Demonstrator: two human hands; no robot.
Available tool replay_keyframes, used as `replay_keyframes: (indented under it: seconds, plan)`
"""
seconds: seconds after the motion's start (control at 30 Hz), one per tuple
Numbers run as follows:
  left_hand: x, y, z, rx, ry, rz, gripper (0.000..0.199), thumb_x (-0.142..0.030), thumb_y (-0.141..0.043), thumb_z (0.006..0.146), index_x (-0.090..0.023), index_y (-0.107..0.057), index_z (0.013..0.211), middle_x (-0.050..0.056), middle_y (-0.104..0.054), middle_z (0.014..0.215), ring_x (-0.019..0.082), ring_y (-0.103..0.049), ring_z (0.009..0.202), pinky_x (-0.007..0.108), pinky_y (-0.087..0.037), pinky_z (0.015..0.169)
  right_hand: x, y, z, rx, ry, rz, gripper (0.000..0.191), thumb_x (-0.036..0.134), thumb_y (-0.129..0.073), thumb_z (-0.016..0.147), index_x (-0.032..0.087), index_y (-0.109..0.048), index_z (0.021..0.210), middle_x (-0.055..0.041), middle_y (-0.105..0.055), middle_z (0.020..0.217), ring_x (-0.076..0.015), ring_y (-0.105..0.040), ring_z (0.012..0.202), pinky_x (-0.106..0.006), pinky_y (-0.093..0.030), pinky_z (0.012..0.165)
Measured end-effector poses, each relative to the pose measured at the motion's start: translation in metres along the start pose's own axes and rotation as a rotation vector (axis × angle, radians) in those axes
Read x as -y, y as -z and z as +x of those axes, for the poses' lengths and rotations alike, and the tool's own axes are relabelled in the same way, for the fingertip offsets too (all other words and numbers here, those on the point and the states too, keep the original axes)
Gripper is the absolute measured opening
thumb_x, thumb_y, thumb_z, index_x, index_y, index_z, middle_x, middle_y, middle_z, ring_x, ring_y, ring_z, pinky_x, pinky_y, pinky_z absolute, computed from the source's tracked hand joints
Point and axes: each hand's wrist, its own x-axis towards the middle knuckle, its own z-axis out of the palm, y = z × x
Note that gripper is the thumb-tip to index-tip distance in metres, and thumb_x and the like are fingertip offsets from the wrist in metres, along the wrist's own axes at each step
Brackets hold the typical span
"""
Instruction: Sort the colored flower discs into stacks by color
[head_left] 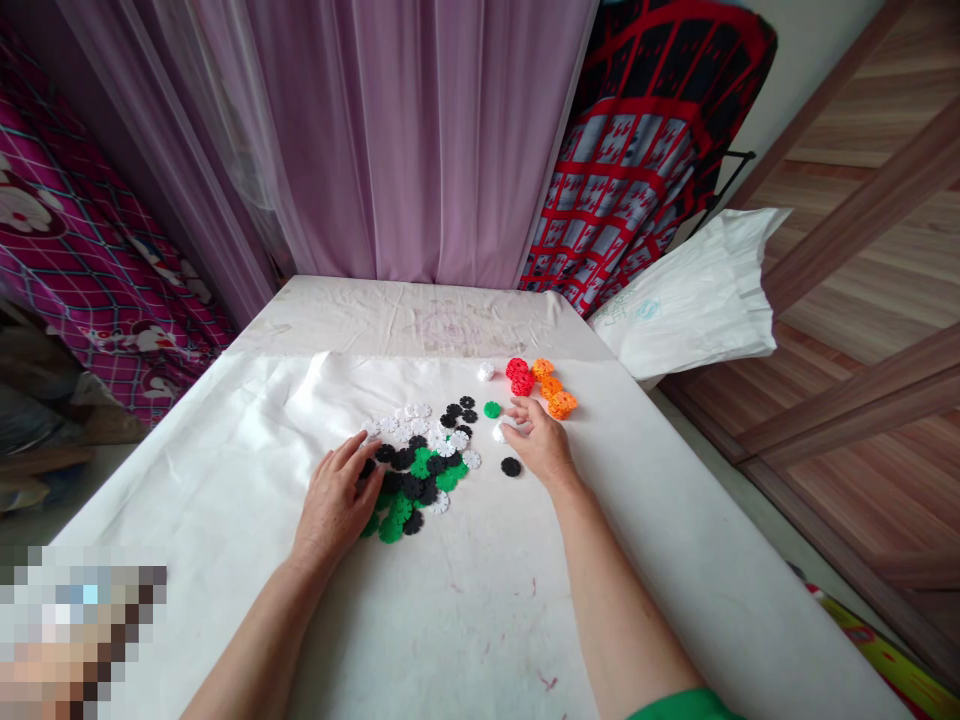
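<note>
White disc (497, 434): mixed pile's (412, 486) 2 o'clock, at right fingers (531, 413); can't tell if gripped; weak pinch could drop it.
Mixed pile: left fingers (346, 455) spread, 9 o'clock; nudge could scatter it.

The notched flower discs (391, 528) look like smooth, hard plastic. Beneath them, the table cover (465, 620) is smooth and faintly glossy, rumpling into satiny folds at its left. The pleated curtain (412, 130) is cloth with a soft sheen; the checked fabric (82, 230) looks matt. The cabinet doors (877, 330) show wood grain, and the carrier bag (697, 300) looks thin and crinkled.
</note>
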Motion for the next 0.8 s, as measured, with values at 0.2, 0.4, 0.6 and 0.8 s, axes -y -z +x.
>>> replay_keyframes:
  seconds: [0.2, 0.4, 0.6, 0.8]
  plan:
    - [-0.0003, 0.0002, 0.0002, 0.006, -0.004, 0.001, 0.045, -0.05, -0.042, 0.095, -0.023, -0.065, 0.122, 0.012, -0.061, 0.138, 0.029, -0.06, 0.121, 0.051, -0.046, 0.106, -0.0047, -0.0054, -0.0023, -0.008, 0.05, -0.041, 0.042, 0.027, -0.066, 0.071, 0.024, -0.06, 0.112, -0.0038, -0.076, 0.098, -0.02, -0.069, 0.087, -0.038, -0.055, 0.084]
    - [0.001, -0.0008, -0.0006, 0.001, 0.002, -0.01, 0.044, -0.051, -0.043, 0.094, -0.025, -0.065, 0.122, 0.01, -0.06, 0.139, 0.029, -0.06, 0.121, 0.051, -0.045, 0.106, -0.0042, -0.0058, -0.0034, 0.003, 0.056, -0.042, 0.041, 0.026, -0.066, 0.072, 0.023, -0.061, 0.112, -0.0042, -0.076, 0.1, -0.0196, -0.07, 0.088, -0.038, -0.055, 0.086]
    - [0.0005, -0.0005, -0.0001, 0.004, 0.006, -0.006, 0.044, -0.05, -0.042, 0.095, -0.024, -0.065, 0.122, 0.011, -0.06, 0.139, 0.029, -0.06, 0.122, 0.051, -0.045, 0.106, -0.0076, -0.0089, -0.004, 0.022, 0.044, -0.071, 0.042, 0.024, -0.065, 0.071, 0.023, -0.062, 0.113, -0.0038, -0.075, 0.099, -0.0192, -0.069, 0.085, -0.038, -0.055, 0.086]
    - [0.0011, -0.001, -0.0003, 0.015, 0.0, 0.0, 0.045, -0.051, -0.041, 0.095, -0.023, -0.064, 0.123, 0.011, -0.06, 0.139, 0.029, -0.06, 0.121, 0.051, -0.045, 0.106, 0.0015, -0.0017, -0.004, -0.015, 0.108, -0.098, 0.037, 0.026, -0.064, 0.072, 0.022, -0.066, 0.109, -0.0057, -0.074, 0.103, -0.0205, -0.067, 0.089, -0.037, -0.054, 0.084]
